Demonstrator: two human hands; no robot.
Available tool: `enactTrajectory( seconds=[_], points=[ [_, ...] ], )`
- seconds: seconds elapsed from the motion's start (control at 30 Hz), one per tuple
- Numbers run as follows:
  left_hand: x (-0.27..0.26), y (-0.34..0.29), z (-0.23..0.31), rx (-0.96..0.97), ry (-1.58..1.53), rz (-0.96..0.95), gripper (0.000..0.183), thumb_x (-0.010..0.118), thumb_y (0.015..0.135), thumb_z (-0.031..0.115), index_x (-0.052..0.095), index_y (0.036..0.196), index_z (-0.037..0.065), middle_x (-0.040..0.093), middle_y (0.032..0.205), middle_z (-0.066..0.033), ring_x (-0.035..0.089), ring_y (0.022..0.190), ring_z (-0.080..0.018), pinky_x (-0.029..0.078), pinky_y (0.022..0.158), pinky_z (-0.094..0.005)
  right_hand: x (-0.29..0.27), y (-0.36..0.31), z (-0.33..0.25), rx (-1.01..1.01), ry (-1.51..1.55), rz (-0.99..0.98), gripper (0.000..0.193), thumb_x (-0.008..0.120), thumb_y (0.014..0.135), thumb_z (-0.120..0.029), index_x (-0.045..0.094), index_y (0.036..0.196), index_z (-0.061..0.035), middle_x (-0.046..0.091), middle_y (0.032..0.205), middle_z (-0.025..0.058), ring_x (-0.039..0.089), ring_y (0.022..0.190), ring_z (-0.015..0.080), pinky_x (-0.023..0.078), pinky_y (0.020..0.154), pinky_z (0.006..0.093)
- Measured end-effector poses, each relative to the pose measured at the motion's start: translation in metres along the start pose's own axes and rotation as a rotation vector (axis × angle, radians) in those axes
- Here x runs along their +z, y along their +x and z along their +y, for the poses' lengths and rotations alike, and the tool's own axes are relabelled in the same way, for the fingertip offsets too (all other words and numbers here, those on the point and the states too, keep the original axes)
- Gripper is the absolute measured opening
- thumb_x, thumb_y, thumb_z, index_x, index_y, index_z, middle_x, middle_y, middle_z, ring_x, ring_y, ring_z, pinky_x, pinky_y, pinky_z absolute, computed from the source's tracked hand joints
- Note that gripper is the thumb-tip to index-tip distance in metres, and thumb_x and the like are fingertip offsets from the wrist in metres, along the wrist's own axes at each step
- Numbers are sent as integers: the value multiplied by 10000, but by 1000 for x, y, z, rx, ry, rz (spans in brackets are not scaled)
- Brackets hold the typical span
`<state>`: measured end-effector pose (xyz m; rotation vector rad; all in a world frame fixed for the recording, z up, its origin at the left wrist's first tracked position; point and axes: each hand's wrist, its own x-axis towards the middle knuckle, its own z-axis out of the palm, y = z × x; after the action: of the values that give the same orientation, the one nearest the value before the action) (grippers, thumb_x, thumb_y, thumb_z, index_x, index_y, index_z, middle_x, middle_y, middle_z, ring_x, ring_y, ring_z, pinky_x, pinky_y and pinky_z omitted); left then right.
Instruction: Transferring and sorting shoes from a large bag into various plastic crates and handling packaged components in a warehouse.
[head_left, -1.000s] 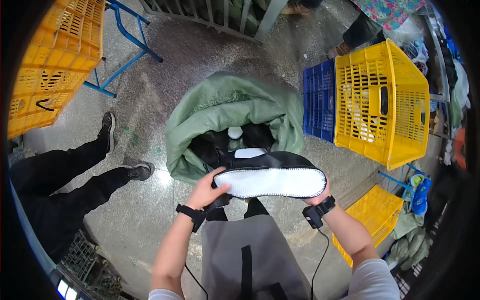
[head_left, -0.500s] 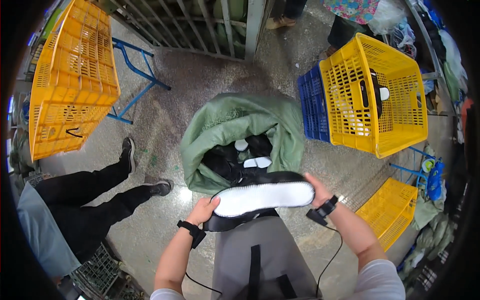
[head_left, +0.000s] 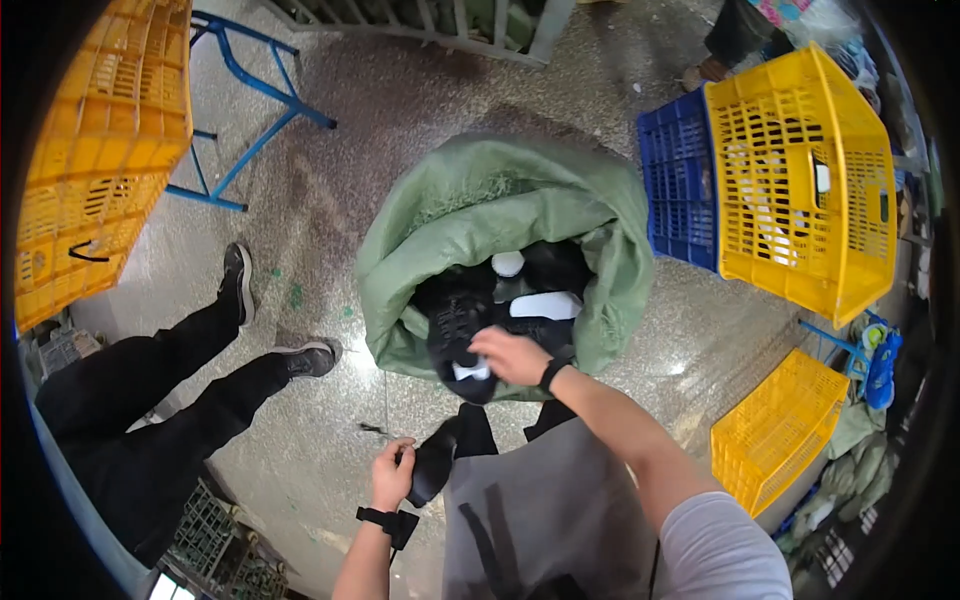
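My left hand [head_left: 393,472] is closed on a black shoe upper [head_left: 434,462] beside the grey apron [head_left: 550,500]; a dark lace-like strand sticks out near it. Over the front rim of a green sack [head_left: 470,215], my right hand [head_left: 512,356] has its fingers on the side of a black laced shoe [head_left: 455,330] with white inside its opening. The hand seems to grip this shoe, its thumb partly hidden. Behind it in the sack lie more black shoe pieces, one showing a white sole [head_left: 545,306] and another a round white patch [head_left: 508,264].
A yellow crate [head_left: 775,180] sits against a blue crate [head_left: 680,180] at the right, with a lower yellow crate [head_left: 780,430] nearer. Orange crates [head_left: 110,130] stand by a blue metal stand [head_left: 265,125] at left. Another person's legs [head_left: 180,390] reach in from the left.
Both hands held one black shoe piece with its white sole up. Now they are apart: the left is lower with a black upper, the right has moved to the sack. The view has shifted.
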<state>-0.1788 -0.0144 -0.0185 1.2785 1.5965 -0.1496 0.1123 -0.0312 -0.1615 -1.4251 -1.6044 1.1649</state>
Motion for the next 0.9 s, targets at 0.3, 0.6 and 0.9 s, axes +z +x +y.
enactTrajectory(
  seconds=[0.3,0.6,0.9],
  points=[
    [40,15,22,54,27,-77,208,568,807,150,607,986,52,623,744,-140,624,686,-254,478,647,-322,-76,29,117,833,-603,148,721,539,735,-610,544,1049,38,638,798,159,637,750,277,479,704,382],
    [11,7,81,224,-1,-31,230,564,811,165,592,1002,39,604,752,-114,603,702,-240,467,673,-311,-183,-84,-35,610,1750,772,465,415,872,-426,514,1194,-106,557,1187,59,534,1073,256,424,929,406],
    [-14,-7,226,581,-112,-347,348,633,791,286,610,946,-24,557,860,-69,537,787,-169,424,736,-274,-166,-127,-133,563,2175,572,438,359,878,-438,550,1102,-115,585,1110,68,555,1013,250,437,887,430]
  ],
)
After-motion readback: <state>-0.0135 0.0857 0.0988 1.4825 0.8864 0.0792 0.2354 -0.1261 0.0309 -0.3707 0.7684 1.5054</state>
